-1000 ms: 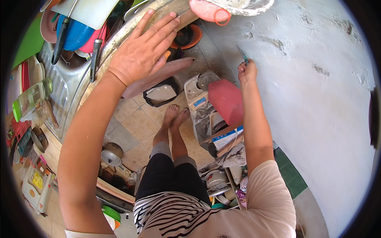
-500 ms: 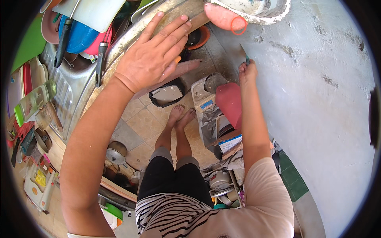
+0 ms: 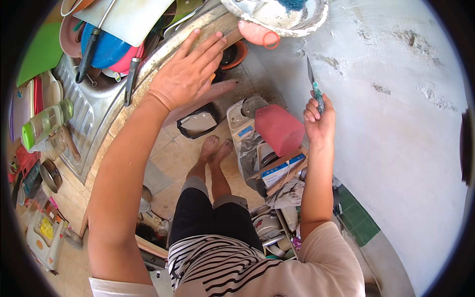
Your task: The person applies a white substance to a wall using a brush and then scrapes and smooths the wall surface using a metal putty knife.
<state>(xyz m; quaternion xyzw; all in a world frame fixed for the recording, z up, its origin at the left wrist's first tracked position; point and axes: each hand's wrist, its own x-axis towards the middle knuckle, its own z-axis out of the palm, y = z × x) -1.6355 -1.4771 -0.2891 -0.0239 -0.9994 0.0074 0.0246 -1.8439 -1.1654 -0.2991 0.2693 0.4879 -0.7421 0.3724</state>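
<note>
My left hand [image 3: 185,72] lies over the worn front edge of the counter [image 3: 153,49], palm down with its fingers stretched and slightly apart. A small orange bit shows by its thumb side; what it belongs to is mostly hidden. My right hand [image 3: 321,119] is closed around the green handle of a knife [image 3: 315,88]. Its narrow blade points up and away, in front of the grey-white wall [image 3: 386,128]. Whether the blade touches the wall I cannot tell. Above the knife, a pink, rounded object [image 3: 257,32] with an orange ring sits beside a white-rimmed basin [image 3: 297,33].
Dishes, a blue bowl [image 3: 110,49] and dark-handled utensils crowd the metal sink [image 3: 81,111] at left. Below are a black-lined bin [image 3: 180,129], a red container [image 3: 279,128] and stacked boxes. My bare feet stand on floor tiles between the counter and these things.
My right hand has come nearer and slightly right, and the knife is turned so more of its blade and handle shows. The view has shifted a little; my left hand stays on the counter edge.
</note>
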